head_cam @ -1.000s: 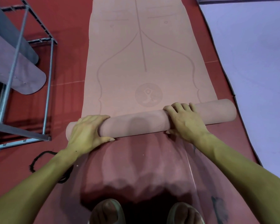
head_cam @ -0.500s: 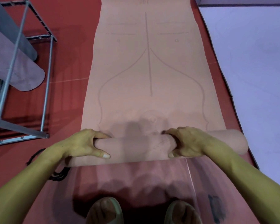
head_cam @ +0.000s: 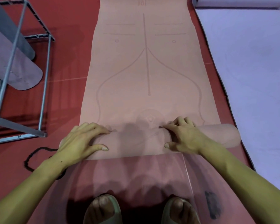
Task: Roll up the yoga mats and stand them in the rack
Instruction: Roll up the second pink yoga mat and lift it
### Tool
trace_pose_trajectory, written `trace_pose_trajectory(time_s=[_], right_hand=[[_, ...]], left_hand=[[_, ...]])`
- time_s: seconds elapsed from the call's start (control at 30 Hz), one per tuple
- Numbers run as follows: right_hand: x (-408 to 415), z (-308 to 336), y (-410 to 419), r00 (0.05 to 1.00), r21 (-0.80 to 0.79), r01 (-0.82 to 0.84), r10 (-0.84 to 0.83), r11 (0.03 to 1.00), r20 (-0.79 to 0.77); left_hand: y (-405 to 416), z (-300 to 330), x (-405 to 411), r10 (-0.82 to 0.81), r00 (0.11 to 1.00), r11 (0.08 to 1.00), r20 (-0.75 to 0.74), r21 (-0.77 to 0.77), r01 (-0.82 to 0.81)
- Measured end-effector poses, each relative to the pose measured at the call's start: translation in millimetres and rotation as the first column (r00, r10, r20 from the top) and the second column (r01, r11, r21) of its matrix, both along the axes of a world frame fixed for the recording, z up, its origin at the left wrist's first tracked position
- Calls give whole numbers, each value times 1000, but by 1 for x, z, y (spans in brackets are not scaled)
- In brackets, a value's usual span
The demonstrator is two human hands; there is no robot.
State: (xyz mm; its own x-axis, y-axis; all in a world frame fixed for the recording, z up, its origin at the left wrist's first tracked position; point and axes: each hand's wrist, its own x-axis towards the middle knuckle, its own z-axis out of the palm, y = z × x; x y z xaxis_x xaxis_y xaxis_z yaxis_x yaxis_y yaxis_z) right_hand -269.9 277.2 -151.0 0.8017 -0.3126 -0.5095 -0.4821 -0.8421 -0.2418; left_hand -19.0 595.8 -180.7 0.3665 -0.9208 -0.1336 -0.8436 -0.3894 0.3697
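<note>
My hands are set apart on the rolled end of the pink yoga mat [head_cam: 145, 65], which lies flat on the red floor [head_cam: 68, 50] and runs away from me, its printed lines facing up. My left hand [head_cam: 81, 143] lies over the left part of the roll [head_cam: 136, 143], fingers spread across the top and thumb along the near side. My right hand [head_cam: 183, 138] curls over the right part, fingertips at the crease where the roll meets the flat mat, thumb on the near side. The roll's right end sticks out past my wrist. To my left stands the metal rack [head_cam: 44, 75] with rolled mats [head_cam: 18, 73] leaning in it. A lilac mat [head_cam: 252, 70] lies flat on my right, and my sandalled feet [head_cam: 103, 210] are just behind the roll.
</note>
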Motion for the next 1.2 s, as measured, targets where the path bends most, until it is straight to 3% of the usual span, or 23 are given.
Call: trace_pose_trajectory(time_s=[0.1,0.27,0.37,0.5,0.73,0.97,1.2], right_hand=[[4,2,11,997,-68,25,-19,997,77],[4,0,15,973,-52,117,-104,992,207],[3,2,24,961,-128,116,-79,985,264],[2,-3,28,985,-282,41,9,959,173],[17,-2,24,991,-350,33,15,936,132],[23,3,22,993,-352,24,20,936,119],[14,-3,28,977,-375,84,-2,923,214]], left_hand=[[-1,2,2,65,998,997,9,46,-65],[-36,15,19,134,990,960,-30,254,-123],[-41,18,18,163,986,968,46,187,-168],[-42,14,2,206,969,974,139,72,-217],[-36,18,-12,319,947,948,44,-20,-318],[-29,25,-19,306,952,952,-22,28,-305],[-36,20,-32,187,967,974,173,95,-206]])
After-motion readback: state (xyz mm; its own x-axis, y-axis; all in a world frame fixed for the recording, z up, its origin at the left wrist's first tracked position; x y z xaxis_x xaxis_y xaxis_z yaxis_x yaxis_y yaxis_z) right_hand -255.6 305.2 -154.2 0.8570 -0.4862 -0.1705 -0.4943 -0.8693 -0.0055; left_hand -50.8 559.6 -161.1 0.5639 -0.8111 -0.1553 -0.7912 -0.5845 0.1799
